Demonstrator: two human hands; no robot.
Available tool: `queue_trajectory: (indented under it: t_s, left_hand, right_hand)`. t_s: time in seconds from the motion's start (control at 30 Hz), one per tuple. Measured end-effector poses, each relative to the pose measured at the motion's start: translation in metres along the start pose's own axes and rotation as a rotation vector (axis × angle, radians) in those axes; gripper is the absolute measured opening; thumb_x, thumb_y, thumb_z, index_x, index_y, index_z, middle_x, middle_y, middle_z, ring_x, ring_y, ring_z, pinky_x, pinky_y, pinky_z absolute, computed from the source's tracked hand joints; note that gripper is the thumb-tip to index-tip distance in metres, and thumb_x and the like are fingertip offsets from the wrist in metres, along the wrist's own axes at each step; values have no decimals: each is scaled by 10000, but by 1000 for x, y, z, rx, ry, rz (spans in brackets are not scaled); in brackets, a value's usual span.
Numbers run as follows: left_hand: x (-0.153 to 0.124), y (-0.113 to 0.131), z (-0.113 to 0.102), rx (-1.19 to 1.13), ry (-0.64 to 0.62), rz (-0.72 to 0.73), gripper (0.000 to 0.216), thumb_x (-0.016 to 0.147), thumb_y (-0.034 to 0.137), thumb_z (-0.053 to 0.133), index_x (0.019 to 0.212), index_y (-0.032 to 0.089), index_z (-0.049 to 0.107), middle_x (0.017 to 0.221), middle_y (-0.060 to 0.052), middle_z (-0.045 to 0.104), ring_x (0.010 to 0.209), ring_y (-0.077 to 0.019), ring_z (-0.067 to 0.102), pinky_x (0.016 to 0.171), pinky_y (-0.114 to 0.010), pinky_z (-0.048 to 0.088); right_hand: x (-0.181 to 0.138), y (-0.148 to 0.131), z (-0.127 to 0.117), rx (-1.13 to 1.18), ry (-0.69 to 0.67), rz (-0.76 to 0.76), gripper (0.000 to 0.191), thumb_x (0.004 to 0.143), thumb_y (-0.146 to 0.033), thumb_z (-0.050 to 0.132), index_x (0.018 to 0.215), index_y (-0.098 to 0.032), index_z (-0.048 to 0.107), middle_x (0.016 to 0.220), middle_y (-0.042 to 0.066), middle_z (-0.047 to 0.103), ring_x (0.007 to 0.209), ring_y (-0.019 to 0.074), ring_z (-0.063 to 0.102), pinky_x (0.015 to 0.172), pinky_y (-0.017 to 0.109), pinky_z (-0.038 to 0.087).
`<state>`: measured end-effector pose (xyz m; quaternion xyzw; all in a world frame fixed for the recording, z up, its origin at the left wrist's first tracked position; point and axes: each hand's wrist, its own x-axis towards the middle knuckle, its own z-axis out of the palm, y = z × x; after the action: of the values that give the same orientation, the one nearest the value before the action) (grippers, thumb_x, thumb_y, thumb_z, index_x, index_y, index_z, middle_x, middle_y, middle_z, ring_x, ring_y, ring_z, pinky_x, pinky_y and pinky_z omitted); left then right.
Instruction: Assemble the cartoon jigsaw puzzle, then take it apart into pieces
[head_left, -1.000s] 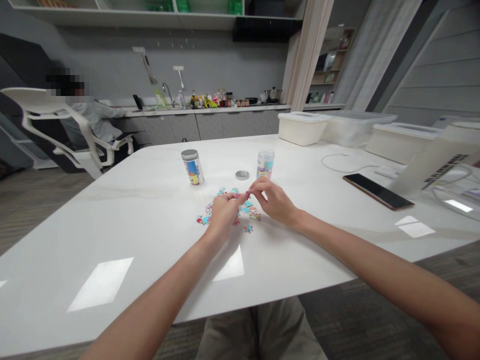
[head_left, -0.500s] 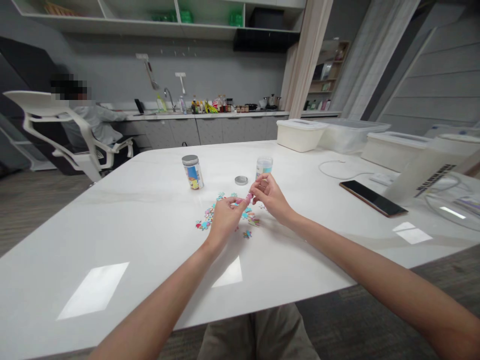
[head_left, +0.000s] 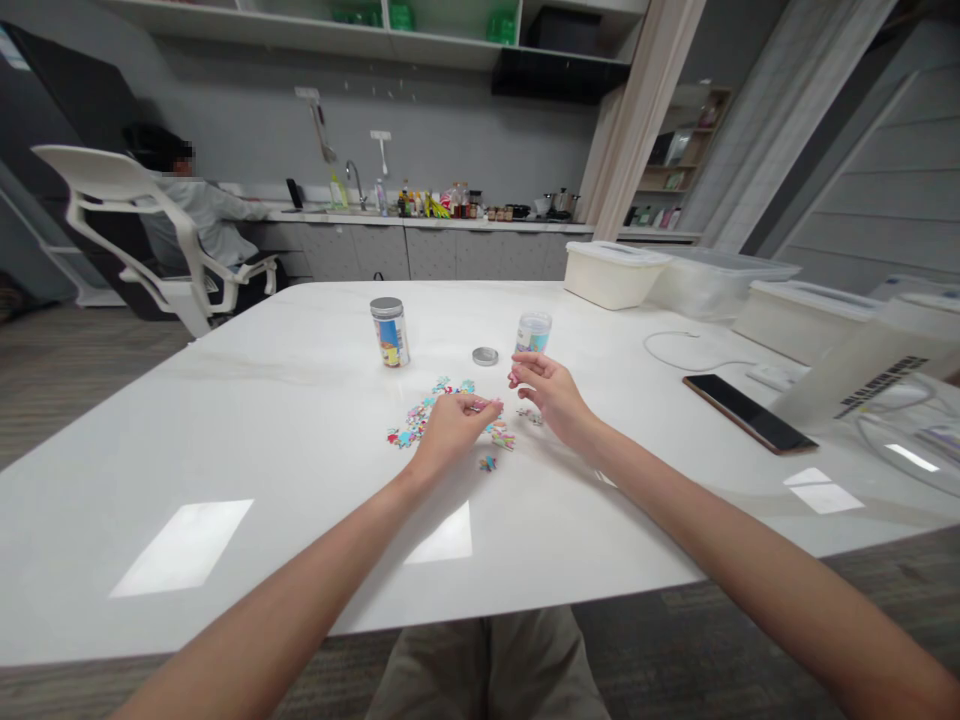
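Observation:
Colourful jigsaw puzzle pieces [head_left: 415, 422] lie in a loose pile on the white table, partly hidden by my left hand [head_left: 452, 428]. That hand is closed in a pinch on a pink puzzle piece [head_left: 489, 405]. My right hand [head_left: 553, 392] pinches another small pink piece [head_left: 514, 379], held apart from the left one, just in front of an open clear jar [head_left: 533, 333]. Below the right fingers a few pieces [head_left: 529, 416] rest on the table. One piece [head_left: 488, 464] lies alone nearer me. A silver lid [head_left: 485, 356] lies flat beyond the hands.
A lidded jar [head_left: 389, 333] with a printed label stands at the back left. On the right are a phone [head_left: 746, 412], a white cable [head_left: 679, 334], a paper bag [head_left: 855, 375] and white storage boxes [head_left: 616, 274]. Another person sits on a chair [head_left: 169, 230] at the far counter.
My hands have moved apart; the right has lifted away from the left with a small pink piece. The view has shifted slightly.

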<state>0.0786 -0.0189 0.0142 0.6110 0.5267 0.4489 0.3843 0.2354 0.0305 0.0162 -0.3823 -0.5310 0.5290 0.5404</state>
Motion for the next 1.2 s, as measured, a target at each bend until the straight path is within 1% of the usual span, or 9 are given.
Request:
queue_trajectory:
  t_s: [0.17, 0.23, 0.37, 0.47, 0.63, 0.77, 1.0, 1.1, 1.2]
  left_hand:
    - [-1, -1, -1, -50, -11, -32, 338, 711, 459, 681, 703, 125, 731, 453, 52, 411, 419, -60, 262, 393, -206, 208]
    - [-1, -3, -1, -66, 7, -49, 357, 700, 480, 692, 714, 125, 731, 441, 58, 391, 405, -57, 250, 379, -205, 195]
    - [2, -5, -3, -91, 54, -107, 367, 697, 490, 696, 746, 128, 726, 411, 79, 337, 379, -54, 225, 366, -199, 205]
    - [2, -3, -5, -102, 56, -140, 364, 706, 485, 688, 785, 132, 732, 397, 91, 299, 373, -59, 211, 362, -201, 201]
    - [0, -1, -7, -84, -17, -93, 391, 718, 527, 683, 715, 138, 719, 413, 91, 252, 394, -52, 181, 389, -205, 149]
    - [0, -2, -6, -79, -39, -74, 448, 698, 581, 692, 665, 133, 696, 433, 85, 252, 405, -51, 182, 402, -213, 140]
    - [0, -2, -5, -90, -39, -84, 447, 696, 581, 696, 704, 135, 728, 395, 91, 248, 399, -60, 169, 411, -228, 138]
    - [2, -5, -4, -97, -30, -95, 428, 733, 550, 671, 733, 127, 740, 377, 84, 290, 379, -69, 212, 408, -231, 173]
    - [5, -8, -4, -94, 7, -89, 425, 787, 530, 610, 787, 128, 750, 371, 80, 297, 368, -81, 239, 405, -232, 200]
  right_hand:
    - [8, 11, -13, -526, -196, -104, 71, 719, -234, 686, 754, -173, 682, 674, 19, 680, 662, 160, 609, 627, 280, 449]
    - [10, 18, -17, -691, -288, -174, 59, 738, -207, 668, 709, -172, 705, 669, 23, 679, 656, 159, 599, 659, 291, 456]
    - [12, 23, -21, -851, -259, -307, 88, 758, -203, 665, 764, -184, 751, 780, 42, 671, 695, 158, 586, 695, 304, 460]
    - [11, 16, -18, -768, -269, -324, 150, 816, -274, 623, 814, -192, 750, 821, 46, 669, 744, 162, 593, 693, 292, 461]
    - [4, 3, -7, -415, -420, -163, 273, 831, -433, 602, 904, -192, 708, 875, 39, 695, 773, 159, 609, 600, 254, 443]
    - [0, 4, -3, -280, -387, -91, 229, 702, -376, 745, 809, -180, 697, 809, 19, 693, 743, 140, 601, 643, 257, 445]
    - [-1, 1, -1, -97, -298, 51, 274, 610, -376, 792, 775, -181, 694, 667, -11, 659, 578, 95, 526, 530, 238, 369]
    - [2, -1, -4, -60, -212, 29, 307, 593, -367, 792, 810, -188, 669, 687, -19, 657, 604, 101, 558, 558, 240, 401]
    - [8, 1, -12, -190, -142, -58, 277, 617, -336, 766, 807, -181, 637, 711, 0, 674, 665, 131, 614, 596, 256, 436]
